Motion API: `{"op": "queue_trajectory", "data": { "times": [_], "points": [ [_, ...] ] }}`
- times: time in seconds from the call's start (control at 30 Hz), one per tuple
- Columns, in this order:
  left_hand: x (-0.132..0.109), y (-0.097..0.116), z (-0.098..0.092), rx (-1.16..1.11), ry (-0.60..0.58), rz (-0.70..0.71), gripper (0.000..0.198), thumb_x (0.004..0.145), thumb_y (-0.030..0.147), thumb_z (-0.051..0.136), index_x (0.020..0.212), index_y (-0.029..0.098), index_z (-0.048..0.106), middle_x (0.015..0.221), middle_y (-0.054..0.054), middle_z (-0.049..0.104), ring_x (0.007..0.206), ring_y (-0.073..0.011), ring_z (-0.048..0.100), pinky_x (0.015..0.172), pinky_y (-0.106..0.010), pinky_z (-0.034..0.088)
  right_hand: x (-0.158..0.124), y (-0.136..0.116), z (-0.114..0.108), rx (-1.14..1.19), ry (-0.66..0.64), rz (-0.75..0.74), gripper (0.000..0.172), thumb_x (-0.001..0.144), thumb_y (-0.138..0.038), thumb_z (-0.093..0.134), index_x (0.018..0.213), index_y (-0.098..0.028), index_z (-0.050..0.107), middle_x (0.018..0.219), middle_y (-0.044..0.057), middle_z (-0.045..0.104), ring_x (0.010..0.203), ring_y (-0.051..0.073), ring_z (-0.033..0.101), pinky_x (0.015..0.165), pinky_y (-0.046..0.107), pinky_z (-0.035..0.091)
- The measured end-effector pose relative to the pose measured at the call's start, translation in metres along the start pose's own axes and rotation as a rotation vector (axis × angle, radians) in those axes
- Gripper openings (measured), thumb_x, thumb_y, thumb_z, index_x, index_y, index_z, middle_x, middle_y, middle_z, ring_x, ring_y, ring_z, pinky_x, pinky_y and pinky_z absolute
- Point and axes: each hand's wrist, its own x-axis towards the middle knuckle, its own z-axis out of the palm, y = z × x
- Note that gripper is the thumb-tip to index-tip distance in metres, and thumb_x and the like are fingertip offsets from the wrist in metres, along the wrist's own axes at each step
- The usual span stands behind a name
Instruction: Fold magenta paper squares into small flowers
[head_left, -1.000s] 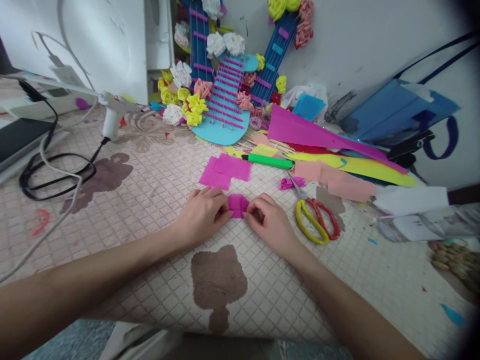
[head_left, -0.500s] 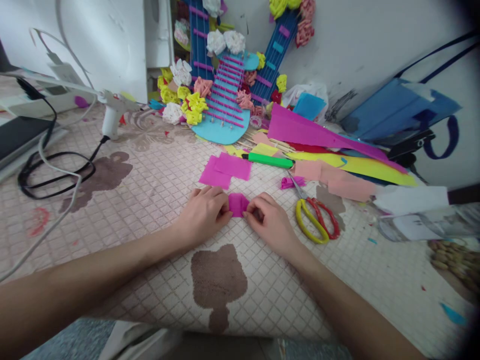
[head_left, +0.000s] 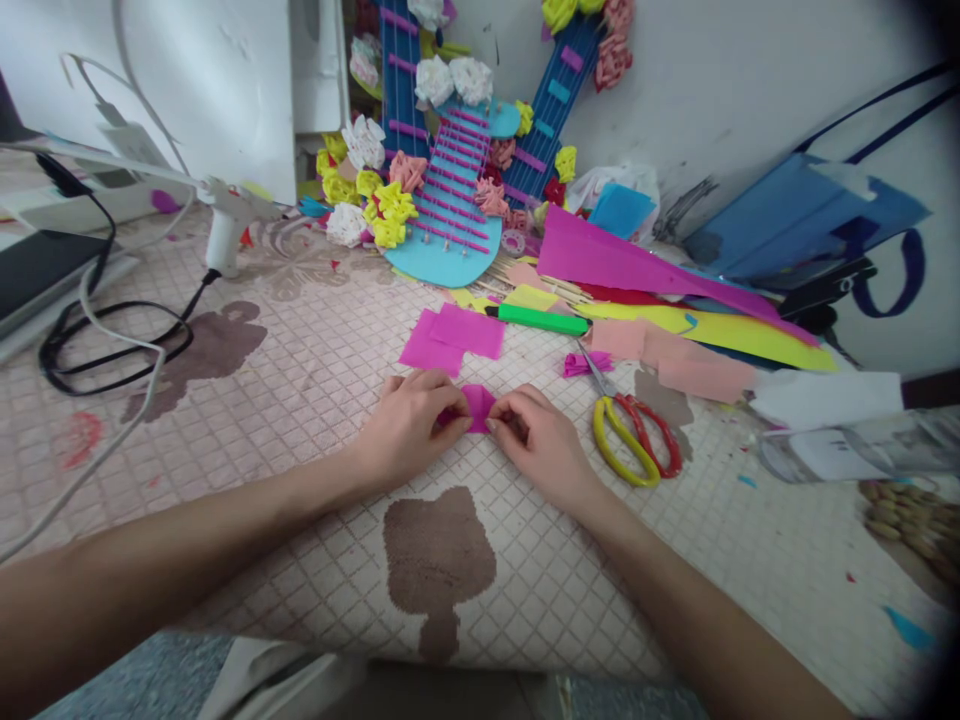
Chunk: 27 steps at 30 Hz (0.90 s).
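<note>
A small magenta paper piece [head_left: 478,408] lies between my hands on the quilted cloth, its sides partly covered by my fingers. My left hand [head_left: 421,418] pinches its left side with thumb and forefinger. On the opposite side, my right hand [head_left: 534,432] pinches the right edge in the same way. Beyond them, magenta paper squares [head_left: 454,338] overlap on the cloth. Scissors [head_left: 634,438] with one yellow and one red handle lie to the right of my right hand, blades by a crumpled magenta paper bit [head_left: 587,363].
A green cutter [head_left: 543,319] lies behind the squares. Coloured paper sheets [head_left: 660,270] are stacked at the back right. A decorated cardboard piece with paper flowers [head_left: 457,190] leans at the back. At left stand a white glue gun [head_left: 225,225] and looped cables [head_left: 112,350].
My left thumb and fingers have shifted slightly right over the magenta paper, so less of it shows. My right hand has hardly moved.
</note>
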Motion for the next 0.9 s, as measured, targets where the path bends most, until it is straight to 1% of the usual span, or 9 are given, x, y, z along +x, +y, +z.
{"op": "queue_trajectory", "data": {
  "times": [0.07,0.17,0.27,0.37,0.5,0.63,0.73,0.83,0.9],
  "points": [
    [0.001,0.002,0.002,0.042,0.015,-0.019,0.013,0.085,0.029,0.057,0.082,0.017,0.062,0.088,-0.004,0.060,0.088,-0.0222,0.055,0.075,-0.036,0.034,0.000,-0.001,0.003,-0.043,0.037,0.003,0.004,0.083,-0.018,0.055,0.080,-0.021,0.054,0.084,0.001,0.056,0.078,0.017,0.056,0.068,0.029,0.040],
    [0.000,0.005,0.004,0.088,0.037,-0.026,0.012,0.084,0.030,0.060,0.082,0.017,0.061,0.088,-0.004,0.059,0.089,-0.0237,0.054,0.075,-0.037,0.034,0.000,-0.002,0.006,-0.085,0.049,0.009,0.005,0.082,-0.019,0.057,0.081,-0.021,0.053,0.084,0.001,0.056,0.079,0.017,0.056,0.068,0.030,0.040],
    [0.000,0.004,0.003,0.056,0.025,-0.024,0.009,0.084,0.026,0.058,0.081,0.018,0.062,0.088,-0.004,0.059,0.089,-0.0230,0.054,0.075,-0.037,0.034,0.000,-0.001,0.004,-0.069,0.009,0.009,0.007,0.082,-0.015,0.056,0.081,-0.021,0.052,0.086,0.001,0.056,0.079,0.016,0.055,0.068,0.029,0.040],
    [0.000,-0.001,0.000,-0.001,-0.005,-0.020,0.005,0.082,0.019,0.057,0.082,0.019,0.062,0.089,-0.003,0.059,0.090,-0.0220,0.054,0.076,-0.036,0.035,-0.001,0.002,-0.001,-0.022,-0.022,-0.011,0.013,0.081,-0.008,0.053,0.081,-0.021,0.052,0.088,0.001,0.055,0.079,0.015,0.054,0.069,0.029,0.040],
    [0.001,-0.008,-0.003,-0.119,-0.039,0.012,0.012,0.079,0.009,0.054,0.081,0.018,0.062,0.086,-0.002,0.060,0.086,-0.0187,0.055,0.075,-0.033,0.038,-0.001,0.005,-0.004,0.041,-0.045,-0.024,0.018,0.079,-0.003,0.049,0.082,-0.021,0.052,0.088,0.001,0.054,0.080,0.015,0.053,0.070,0.029,0.041],
    [0.002,-0.010,-0.004,-0.160,-0.013,-0.009,0.013,0.074,0.006,0.056,0.082,0.016,0.058,0.084,-0.003,0.059,0.081,-0.0170,0.054,0.070,-0.029,0.041,-0.001,0.005,-0.005,0.062,-0.054,-0.022,0.018,0.079,-0.003,0.049,0.082,-0.021,0.053,0.089,0.001,0.055,0.080,0.015,0.053,0.071,0.029,0.041],
    [0.003,-0.013,-0.004,-0.172,0.056,-0.036,0.015,0.074,0.011,0.061,0.088,0.015,0.056,0.087,-0.004,0.058,0.075,-0.0151,0.053,0.066,-0.028,0.043,-0.001,0.007,-0.006,0.110,-0.030,-0.012,0.015,0.079,-0.006,0.052,0.084,-0.021,0.054,0.088,0.001,0.056,0.076,0.014,0.053,0.069,0.028,0.041],
    [0.007,-0.016,-0.004,-0.212,0.130,-0.052,0.021,0.078,0.022,0.062,0.097,0.015,0.056,0.094,-0.005,0.058,0.069,-0.0125,0.053,0.062,-0.027,0.044,0.001,0.011,-0.008,0.200,0.029,0.026,0.011,0.081,-0.011,0.052,0.087,-0.020,0.054,0.083,0.000,0.057,0.070,0.013,0.052,0.065,0.027,0.042],
    [0.011,-0.017,-0.005,-0.204,0.127,-0.062,0.023,0.082,0.028,0.059,0.101,0.015,0.056,0.095,-0.006,0.059,0.067,-0.0122,0.054,0.062,-0.027,0.045,0.003,0.013,-0.008,0.262,0.057,0.052,0.008,0.082,-0.014,0.052,0.088,-0.020,0.054,0.081,0.000,0.058,0.068,0.013,0.053,0.063,0.027,0.043]
  ]
}}
